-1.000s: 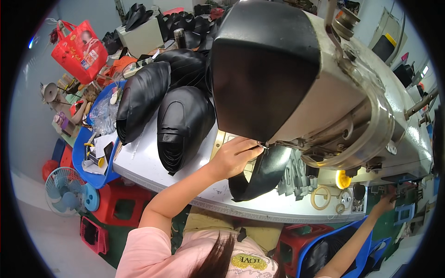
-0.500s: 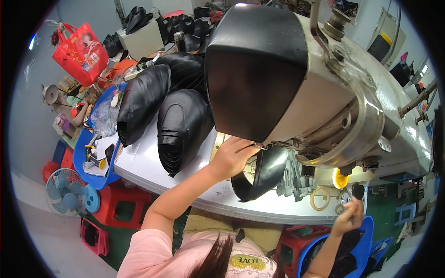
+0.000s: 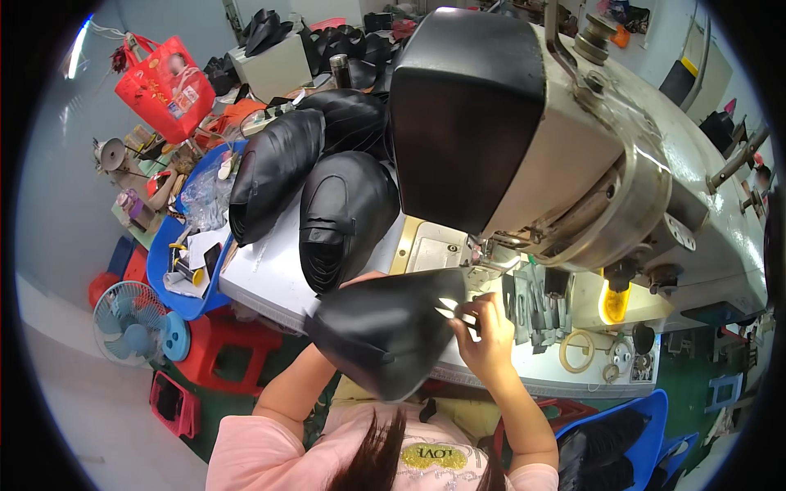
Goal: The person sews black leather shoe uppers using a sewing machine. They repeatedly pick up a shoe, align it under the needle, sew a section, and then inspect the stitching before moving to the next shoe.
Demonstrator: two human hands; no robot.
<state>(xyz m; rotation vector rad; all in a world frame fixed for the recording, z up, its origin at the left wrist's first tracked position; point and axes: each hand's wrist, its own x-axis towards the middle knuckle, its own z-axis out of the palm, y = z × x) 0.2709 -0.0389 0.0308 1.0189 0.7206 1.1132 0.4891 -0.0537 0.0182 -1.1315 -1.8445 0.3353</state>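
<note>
Centrally, a black leather-like piece (image 3: 377, 331) hangs over the near edge of the bench (image 3: 260, 282), before the sewing machine (image 3: 467, 123). The left hand (image 3: 366, 279) is largely hidden behind it, grip indeterminable; the right hand (image 3: 489, 334) is clamped on apparent snips (image 3: 466, 317), which, slipping, could nick the surface.

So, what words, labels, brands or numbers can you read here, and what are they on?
Pink shirt: dark capital letters on a gold, glittery patch; legible, but I don't copy out wording.
Red bag, upper left: printed marks and a pale label, too small to read.
Black piece being held: no lettering shows.
Sewing machine: I can make out no lettering.
</note>
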